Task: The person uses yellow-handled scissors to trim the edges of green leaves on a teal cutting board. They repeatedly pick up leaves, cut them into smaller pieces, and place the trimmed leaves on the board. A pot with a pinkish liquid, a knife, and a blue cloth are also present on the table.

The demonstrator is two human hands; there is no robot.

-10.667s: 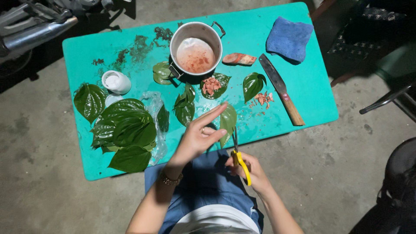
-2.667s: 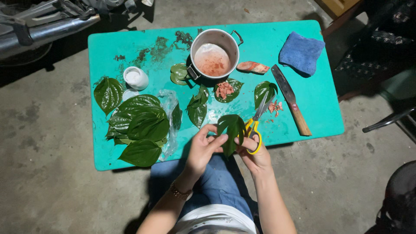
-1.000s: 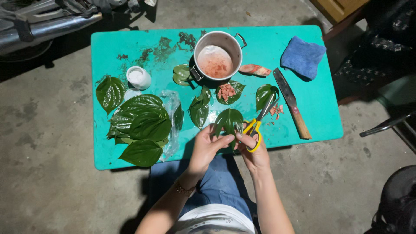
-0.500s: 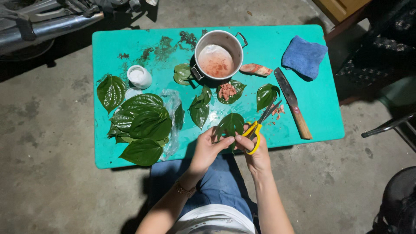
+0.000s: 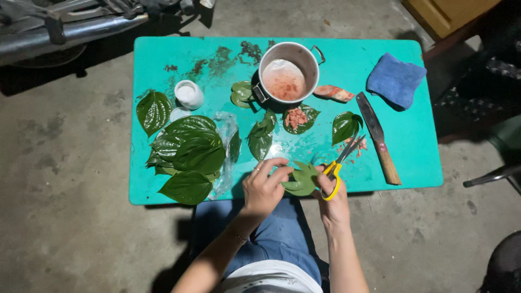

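At the near edge of a turquoise table (image 5: 412, 146), my left hand (image 5: 264, 187) and right hand (image 5: 332, 195) both pinch a folded green leaf (image 5: 302, 179) between them. Yellow-handled scissors (image 5: 339, 165) hang from my right hand's fingers, blades pointing up and away over the table. A pile of large green leaves (image 5: 190, 152) lies to the left of my left hand.
A metal pot (image 5: 287, 73) with pinkish paste stands at the back, a small white jar (image 5: 188, 93) to its left. A leaf with chopped pink filling (image 5: 297, 116), loose leaves (image 5: 345, 125), a wooden-handled knife (image 5: 378, 138), a blue cloth (image 5: 395, 80) and a reddish chunk (image 5: 334, 93) lie around.
My hands have drawn the leaf slightly nearer to the table's edge and folded it smaller. The scissors stay hooked on my right hand, no longer cutting.
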